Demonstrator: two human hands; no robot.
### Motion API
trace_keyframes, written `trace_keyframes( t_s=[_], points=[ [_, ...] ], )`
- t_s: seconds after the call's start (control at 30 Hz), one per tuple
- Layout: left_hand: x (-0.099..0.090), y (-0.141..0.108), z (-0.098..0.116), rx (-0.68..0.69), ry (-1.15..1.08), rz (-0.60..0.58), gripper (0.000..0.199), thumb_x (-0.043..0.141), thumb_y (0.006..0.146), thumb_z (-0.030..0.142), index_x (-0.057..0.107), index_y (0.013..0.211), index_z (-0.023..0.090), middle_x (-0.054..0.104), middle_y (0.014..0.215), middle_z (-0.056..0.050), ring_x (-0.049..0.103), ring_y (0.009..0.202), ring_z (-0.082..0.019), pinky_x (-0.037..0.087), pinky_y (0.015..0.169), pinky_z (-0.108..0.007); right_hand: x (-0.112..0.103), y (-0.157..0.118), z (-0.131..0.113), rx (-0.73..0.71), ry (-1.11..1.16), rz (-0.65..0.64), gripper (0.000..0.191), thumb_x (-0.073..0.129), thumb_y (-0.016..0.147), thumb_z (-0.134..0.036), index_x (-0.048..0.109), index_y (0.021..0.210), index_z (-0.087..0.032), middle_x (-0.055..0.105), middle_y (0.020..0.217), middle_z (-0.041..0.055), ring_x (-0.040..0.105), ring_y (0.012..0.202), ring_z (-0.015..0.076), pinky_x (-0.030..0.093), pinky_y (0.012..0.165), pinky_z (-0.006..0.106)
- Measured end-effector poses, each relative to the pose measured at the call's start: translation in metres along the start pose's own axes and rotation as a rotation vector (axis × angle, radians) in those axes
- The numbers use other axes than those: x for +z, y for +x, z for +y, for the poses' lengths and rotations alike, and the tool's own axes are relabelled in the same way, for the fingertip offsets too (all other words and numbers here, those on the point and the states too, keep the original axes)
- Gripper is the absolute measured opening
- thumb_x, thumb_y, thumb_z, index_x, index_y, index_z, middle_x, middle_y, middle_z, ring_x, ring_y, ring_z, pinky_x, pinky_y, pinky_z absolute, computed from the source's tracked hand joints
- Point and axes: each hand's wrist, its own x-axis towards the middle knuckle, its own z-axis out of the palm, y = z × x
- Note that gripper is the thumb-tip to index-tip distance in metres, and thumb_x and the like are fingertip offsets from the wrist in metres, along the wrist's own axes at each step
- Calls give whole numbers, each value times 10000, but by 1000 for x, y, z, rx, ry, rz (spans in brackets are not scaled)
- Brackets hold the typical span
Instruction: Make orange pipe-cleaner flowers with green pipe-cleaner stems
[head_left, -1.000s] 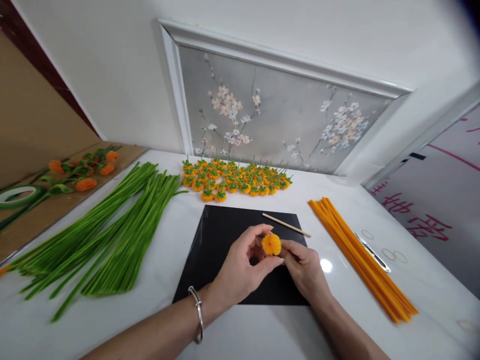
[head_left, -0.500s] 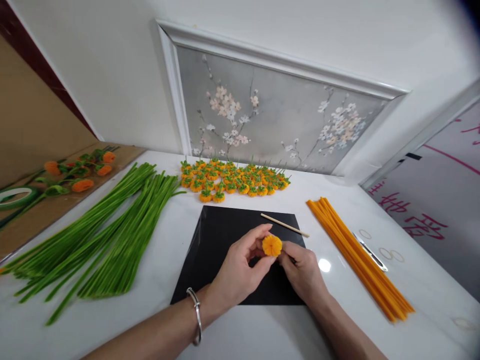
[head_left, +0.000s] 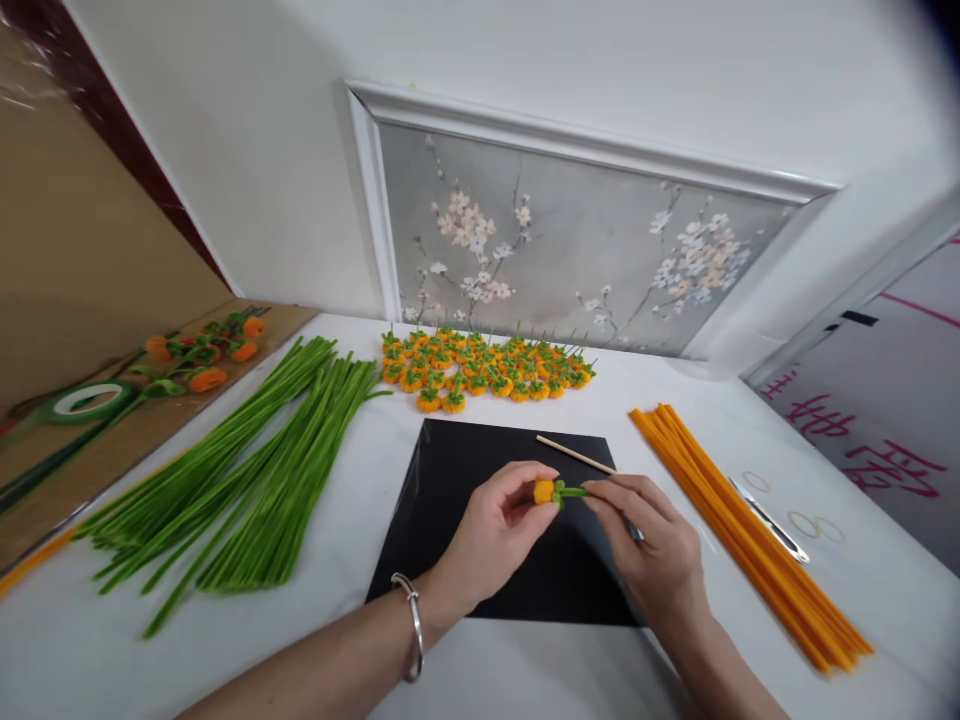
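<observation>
Above a black mat [head_left: 442, 520], my left hand [head_left: 499, 535] pinches a small orange pumpkin-like piece [head_left: 544, 491] between thumb and fingers. Green leaves [head_left: 559, 492] and a green stem [head_left: 576, 492] point from it to the right. The stem's far end is in the closed fingers of my right hand [head_left: 652, 535]. Something small and metallic, mostly hidden, shows under the right fingers. Behind the hands a thin wooden stick [head_left: 574, 453] lies across the mat's upper right part.
Green fuzzy stems [head_left: 262, 500] lie at left, orange ones [head_left: 742, 530] at right beside tweezers [head_left: 769, 520] and thin rings [head_left: 802, 524]. Several small orange pieces with green tops [head_left: 480, 365] stand at the back. Green tape [head_left: 86, 400] and orange flowers [head_left: 206, 380] rest on cardboard at far left.
The orange piece has turned from facing the camera to lying sideways, so its leaves and stem now show. My right hand has moved right, away from my left. The view has shifted slightly.
</observation>
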Motion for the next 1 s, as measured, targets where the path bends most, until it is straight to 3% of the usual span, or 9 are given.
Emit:
trace_keyframes(
  t_s=[0.17, 0.47, 0.57, 0.67, 0.87, 1.0],
  points=[
    [-1, 6, 1, -107, -118, -16, 266, 622, 802, 178, 597, 1066, 160, 657, 1016, -55, 627, 937, -162, 511, 835, -257, -3, 7, -5, -29, 13, 32, 135, 564, 857, -104, 663, 821, -189, 641, 810, 48, 623, 774, 160, 534, 722, 271],
    [1, 4, -1, -82, -183, -89, 261, 546, 875, 201, 609, 1129, 203, 599, 1084, -45, 607, 967, -159, 530, 887, -304, -4, 8, -11, -111, 42, 51, 127, 584, 841, -69, 650, 814, -175, 625, 781, 51, 618, 743, 155, 528, 668, 263],
    [1, 3, -3, -42, -137, -130, 234, 522, 887, 203, 660, 1076, 190, 567, 1179, -70, 593, 1033, -184, 528, 899, -307, -3, 8, -11, -105, 47, 51, 127, 581, 848, -84, 661, 823, -181, 629, 797, 54, 619, 730, 152, 532, 657, 265],
    [0, 2, -5, -8, -63, -116, 228, 525, 881, 195, 660, 1065, 178, 567, 1197, -87, 619, 975, -186, 548, 841, -306, -3, 7, -11, -115, 61, 41, 140, 574, 858, -93, 666, 843, -197, 634, 791, 46, 616, 734, 153, 535, 653, 270],
    [1, -2, -3, -5, 53, -79, 216, 511, 877, 177, 642, 1049, 163, 637, 1054, -82, 634, 877, -176, 544, 754, -273, -7, 5, -13, -244, 143, -120, 142, 588, 850, -90, 670, 863, -205, 650, 830, 54, 615, 743, 157, 536, 671, 288],
    [1, -5, 2, 29, 102, -103, 208, 507, 881, 173, 650, 1032, 158, 640, 1018, -78, 623, 875, -173, 524, 758, -260, -7, 3, -16, -193, 201, -224, 159, 496, 904, -114, 625, 928, -204, 695, 895, 58, 660, 771, 145, 548, 677, 244]
  ],
)
